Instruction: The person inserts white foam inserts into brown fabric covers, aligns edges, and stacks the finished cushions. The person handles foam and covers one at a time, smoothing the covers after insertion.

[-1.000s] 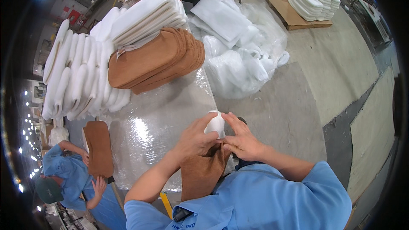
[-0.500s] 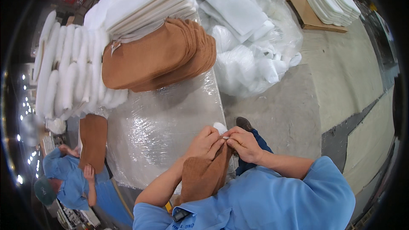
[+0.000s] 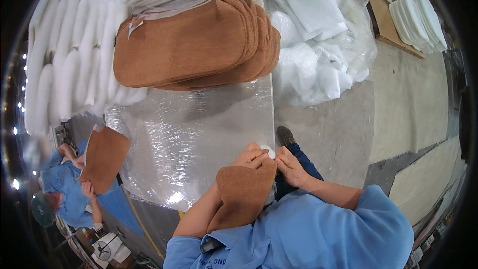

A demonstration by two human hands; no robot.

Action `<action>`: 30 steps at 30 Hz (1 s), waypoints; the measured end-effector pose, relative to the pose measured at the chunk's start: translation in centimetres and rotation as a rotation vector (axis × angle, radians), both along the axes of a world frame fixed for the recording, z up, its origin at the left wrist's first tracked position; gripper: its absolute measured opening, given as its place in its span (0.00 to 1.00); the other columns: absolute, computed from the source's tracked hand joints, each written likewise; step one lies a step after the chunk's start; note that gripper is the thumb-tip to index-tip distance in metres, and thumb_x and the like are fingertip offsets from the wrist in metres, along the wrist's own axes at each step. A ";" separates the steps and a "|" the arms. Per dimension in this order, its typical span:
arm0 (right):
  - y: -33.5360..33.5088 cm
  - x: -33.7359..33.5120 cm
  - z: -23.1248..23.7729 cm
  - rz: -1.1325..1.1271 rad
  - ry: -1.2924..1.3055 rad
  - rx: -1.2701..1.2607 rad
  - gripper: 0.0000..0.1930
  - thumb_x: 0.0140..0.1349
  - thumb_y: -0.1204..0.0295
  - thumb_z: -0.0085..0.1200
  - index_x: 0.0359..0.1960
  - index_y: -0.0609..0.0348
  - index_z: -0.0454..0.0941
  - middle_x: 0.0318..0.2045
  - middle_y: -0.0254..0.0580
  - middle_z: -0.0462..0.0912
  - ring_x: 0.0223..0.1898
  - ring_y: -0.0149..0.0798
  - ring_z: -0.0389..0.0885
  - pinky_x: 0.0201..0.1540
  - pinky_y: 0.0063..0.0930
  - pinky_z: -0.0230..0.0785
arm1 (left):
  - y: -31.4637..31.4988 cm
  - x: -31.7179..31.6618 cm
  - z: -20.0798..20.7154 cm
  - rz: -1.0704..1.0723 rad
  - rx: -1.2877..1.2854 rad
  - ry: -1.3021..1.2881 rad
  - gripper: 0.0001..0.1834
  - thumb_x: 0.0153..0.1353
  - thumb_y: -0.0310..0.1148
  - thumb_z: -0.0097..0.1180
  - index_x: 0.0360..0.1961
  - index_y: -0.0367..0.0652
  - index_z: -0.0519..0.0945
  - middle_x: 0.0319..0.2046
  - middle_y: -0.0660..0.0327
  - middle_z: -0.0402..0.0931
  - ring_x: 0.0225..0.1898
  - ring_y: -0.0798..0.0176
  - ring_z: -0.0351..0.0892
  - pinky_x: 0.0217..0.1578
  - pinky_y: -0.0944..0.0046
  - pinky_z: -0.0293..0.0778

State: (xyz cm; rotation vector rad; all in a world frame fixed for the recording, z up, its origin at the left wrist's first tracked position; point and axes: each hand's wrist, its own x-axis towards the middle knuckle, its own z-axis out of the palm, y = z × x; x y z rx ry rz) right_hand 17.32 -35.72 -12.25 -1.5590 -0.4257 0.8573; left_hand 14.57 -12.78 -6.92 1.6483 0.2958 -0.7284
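Observation:
A brown fabric cover [image 3: 240, 194] hangs against my chest, its open end up at my hands. My left hand [image 3: 253, 157] grips the cover's upper edge on the left. My right hand [image 3: 290, 165] pinches the same edge on the right. Between the two hands a small bit of white padding [image 3: 270, 152] shows at the mouth of the cover; the padding below it is hidden inside. All this is at the near right corner of a table wrapped in clear plastic film [image 3: 189, 134].
A stack of brown covers [image 3: 194, 45] lies at the table's far side, white pads [image 3: 69, 65] lined up on the left and more behind. Loose white padding and plastic [image 3: 318, 55] lie on the floor at right. Another person [image 3: 64, 189] at lower left holds a brown cover [image 3: 103, 158].
The white padding has sunk from a clear lump above my hands to a small tip inside the cover. My hands have dropped lower and closer to my chest.

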 end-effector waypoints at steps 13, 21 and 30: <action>-1.4 -1.2 -0.4 -0.158 0.616 -0.061 0.17 0.83 0.57 0.48 0.47 0.58 0.81 0.36 0.36 0.80 0.42 0.35 0.79 0.48 0.34 0.74 | -2.9 -1.1 -1.5 0.274 -0.105 -0.070 0.18 0.76 0.42 0.57 0.42 0.37 0.87 0.41 0.58 0.75 0.46 0.64 0.74 0.46 0.64 0.70; 2.6 0.9 3.4 -0.603 1.197 -0.110 0.28 0.84 0.47 0.35 0.65 0.57 0.73 0.56 0.49 0.82 0.57 0.46 0.83 0.60 0.45 0.79 | -4.0 -1.1 -4.6 0.199 0.086 -0.308 0.20 0.75 0.46 0.55 0.42 0.40 0.89 0.42 0.51 0.79 0.47 0.51 0.78 0.49 0.55 0.74; 1.5 1.1 -2.4 -0.435 1.083 0.036 0.35 0.82 0.40 0.26 0.60 0.58 0.75 0.55 0.48 0.81 0.56 0.50 0.82 0.61 0.49 0.77 | -5.4 -0.6 -4.8 0.198 0.295 -0.267 0.19 0.71 0.48 0.58 0.37 0.46 0.91 0.42 0.53 0.78 0.50 0.48 0.76 0.51 0.49 0.72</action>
